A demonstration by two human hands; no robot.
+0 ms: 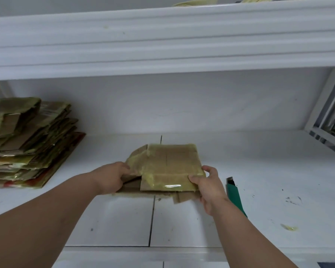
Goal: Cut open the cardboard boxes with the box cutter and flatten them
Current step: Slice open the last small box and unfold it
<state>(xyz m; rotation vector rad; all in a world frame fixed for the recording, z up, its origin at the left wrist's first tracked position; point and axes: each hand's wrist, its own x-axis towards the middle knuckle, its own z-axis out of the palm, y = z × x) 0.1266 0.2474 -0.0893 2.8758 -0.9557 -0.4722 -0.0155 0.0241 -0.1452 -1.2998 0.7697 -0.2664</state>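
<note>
**A:** What is in front of the person?

**B:** A white tiled shelf surface, seen from a camera on their head. In the middle lies a small brown cardboard box wrapped in yellowish clear tape. It looks nearly flat already, with loose flaps poking out at its left and near edges.

**A:** What are the hands doing?

**B:** Both hold the box. The left hand grips its left edge, fingers curled round the flaps there. The right hand pinches the near right corner, thumb on top and fingers over the edge.

**A:** Where is the cutter?

**B:** A green-handled box cutter with a dark tip lies on the tiles just to the right of the right hand. Neither hand touches it.

**A:** So which step is this?

**B:** I judge the cutting on this box is done and the flattening is under way, since the tool is set down and the box sits low.

**A:** And next?

**B:** Probably pressing it fully flat, then moving it to the stack of flattened tape-covered cardboard at the far left of the shelf, well apart from the box. The stiff tape may make the flaps spring back, so firm pressure seems needed.
</note>
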